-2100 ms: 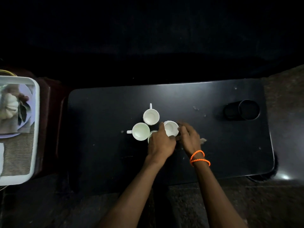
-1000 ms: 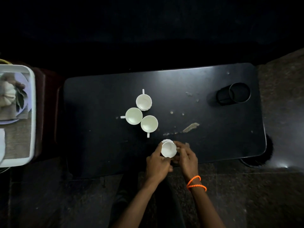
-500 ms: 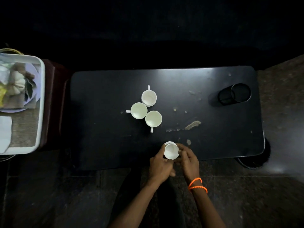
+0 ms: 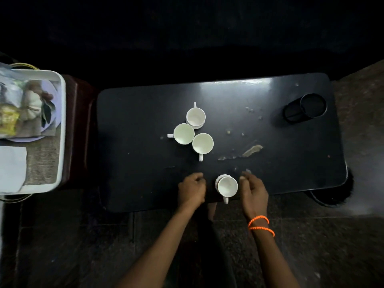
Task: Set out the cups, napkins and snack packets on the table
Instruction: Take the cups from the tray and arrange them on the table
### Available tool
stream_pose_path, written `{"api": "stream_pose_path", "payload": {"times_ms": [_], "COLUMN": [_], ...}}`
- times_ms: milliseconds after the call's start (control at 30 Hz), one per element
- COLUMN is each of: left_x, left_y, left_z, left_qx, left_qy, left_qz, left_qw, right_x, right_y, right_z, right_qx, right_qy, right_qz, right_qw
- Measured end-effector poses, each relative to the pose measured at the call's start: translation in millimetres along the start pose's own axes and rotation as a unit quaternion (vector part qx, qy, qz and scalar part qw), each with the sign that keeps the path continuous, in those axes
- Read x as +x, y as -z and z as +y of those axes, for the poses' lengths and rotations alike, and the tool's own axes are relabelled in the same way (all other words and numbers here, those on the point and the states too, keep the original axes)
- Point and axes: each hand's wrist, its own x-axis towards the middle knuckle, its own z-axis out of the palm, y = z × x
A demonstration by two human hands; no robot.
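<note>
A white cup (image 4: pixel 227 186) stands alone near the front edge of the black table (image 4: pixel 135 121), handle toward me. My left hand (image 4: pixel 192 189) hovers just left of it, fingers loosely curled, holding nothing. My right hand (image 4: pixel 254 191), with orange bands on the wrist, sits just right of the cup and apart from it. Three more white cups cluster at the table's middle: a back cup (image 4: pixel 195 117), a left cup (image 4: pixel 183 134) and a right cup (image 4: pixel 202 143). A white tray (image 4: pixel 61 129) at the left holds a white napkin (image 4: pixel 11 167) and a yellow snack packet (image 4: pixel 8 121).
A black cylindrical holder (image 4: pixel 305 108) lies on its side at the table's far right. Chipped patches (image 4: pixel 251 151) mark the tabletop right of the cups. The tray rests on a dark red stand (image 4: pixel 78 132). Dark floor lies in front.
Both hands carried one cup from the cluster to the table's front edge, set it down and let go. They now sit apart on either side of it.
</note>
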Motion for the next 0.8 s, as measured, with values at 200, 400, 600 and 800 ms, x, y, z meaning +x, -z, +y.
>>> {"api": "stream_pose_path", "payload": {"times_ms": [200,400,600,800], "left_x": [28.7,33.4,30.0,7.4], "left_y": [27.6,19.3,16.6,31.9], "left_z": [34.1,48.5,30.0,-16.4], "left_qx": [-0.142,-0.233,-0.295,-0.311], "left_qy": [-0.079,-0.050,-0.054,-0.037], "left_qz": [0.068,-0.012,-0.002,0.022], "left_qw": [0.984,0.971,0.954,0.949], "right_x": [16.6,34.0,19.8,-27.5], "right_y": [-36.4,-73.0,-80.3,-84.6], "right_z": [-82.7,-117.3,-110.0,-85.5], "right_qx": [0.177,0.182,0.209,0.241], "right_qy": [-0.012,-0.080,-0.107,-0.124], "right_qz": [-0.054,-0.117,-0.108,-0.103], "right_qw": [0.983,0.973,0.966,0.957]}}
